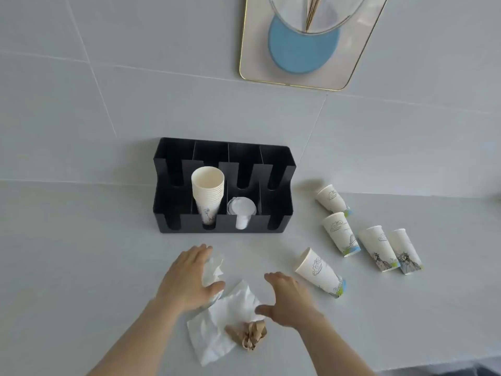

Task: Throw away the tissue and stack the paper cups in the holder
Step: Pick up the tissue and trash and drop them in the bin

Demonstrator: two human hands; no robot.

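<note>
A crumpled white tissue (217,321) lies on the counter in front of me, with a brown crumpled paper wad (248,336) on its near edge. My left hand (187,278) hovers open over the tissue's left part, fingers spread. My right hand (287,297) is open just right of the tissue, thumb near its edge. The black cup holder (279,191) stands behind, holding a stack of paper cups (207,191) and clear lids (241,208). Several loose printed paper cups lie to the right, the nearest cup (320,271) beside my right hand.
The other loose cups (341,233) lie scattered toward the right on the grey counter (81,253). A gold-rimmed tray (254,63) with a blue coaster and a glass vessel sits at the back. The counter's front edge shows at bottom right.
</note>
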